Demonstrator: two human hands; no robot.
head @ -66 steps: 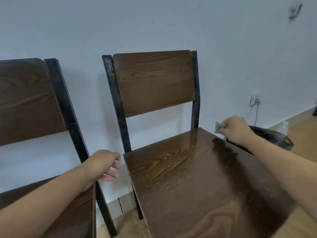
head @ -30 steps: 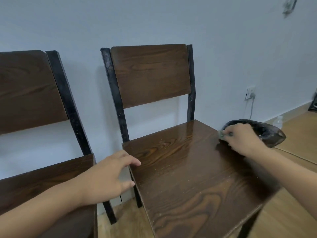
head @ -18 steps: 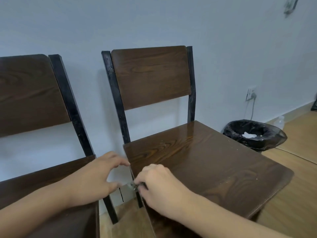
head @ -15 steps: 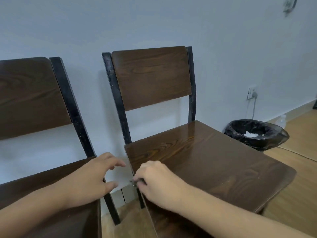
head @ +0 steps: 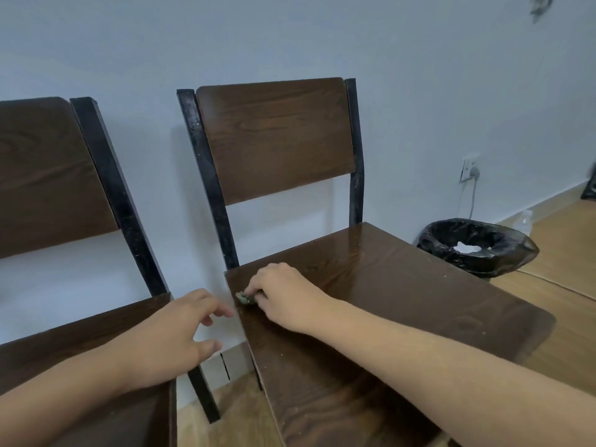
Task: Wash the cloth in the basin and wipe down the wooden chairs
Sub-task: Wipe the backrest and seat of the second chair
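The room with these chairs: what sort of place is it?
Probably a plain office or waiting room: matching wooden chairs stand along a bare wall, with a lined waste bin and a wall socket.

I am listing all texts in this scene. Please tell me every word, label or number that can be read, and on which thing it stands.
None can be read.
Bottle by the wall: too small and blurred to tell.
Chairs, bin, wall socket: no writing visible.
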